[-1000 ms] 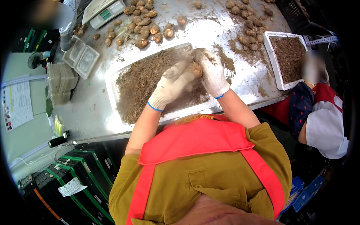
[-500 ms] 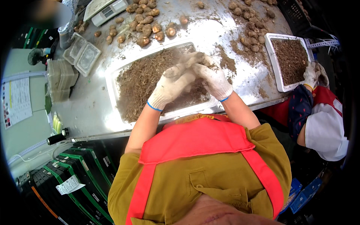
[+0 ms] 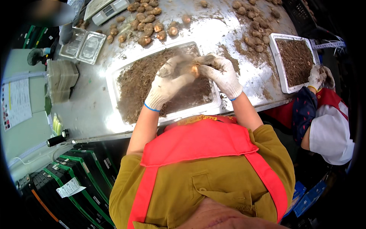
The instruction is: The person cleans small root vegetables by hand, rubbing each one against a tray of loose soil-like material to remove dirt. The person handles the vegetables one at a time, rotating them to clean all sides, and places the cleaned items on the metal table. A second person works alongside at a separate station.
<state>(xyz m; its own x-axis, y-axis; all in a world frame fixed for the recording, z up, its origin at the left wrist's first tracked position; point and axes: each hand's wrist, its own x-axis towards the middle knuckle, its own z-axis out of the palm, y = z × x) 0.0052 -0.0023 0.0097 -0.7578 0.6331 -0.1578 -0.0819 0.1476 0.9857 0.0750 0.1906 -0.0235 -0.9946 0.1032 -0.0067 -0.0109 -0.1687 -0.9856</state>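
My left hand (image 3: 166,84), in a soiled white knit glove, is closed around a small brown taro (image 3: 195,70) with a pale orange end. My right hand (image 3: 225,78), gloved the same way, grips the taro from the other side with thumb and fingers. Both are above a white tray (image 3: 111,91) filled with brown fibrous peelings (image 3: 139,86). The fingers blur slightly and hide part of the taro.
Several taros (image 3: 146,23) lie beyond the tray, with another pile (image 3: 257,32) farther right. A scale (image 3: 108,11), an opened clear plastic box (image 3: 91,47) and stacked boxes (image 3: 61,80) are left. At right, a co-worker's gloved hands (image 3: 320,78) are at another tray (image 3: 284,82).
My hands have drawn slightly apart, and the taro's pale end now shows between them. At the far left, the clear plastic box has shifted and turned.
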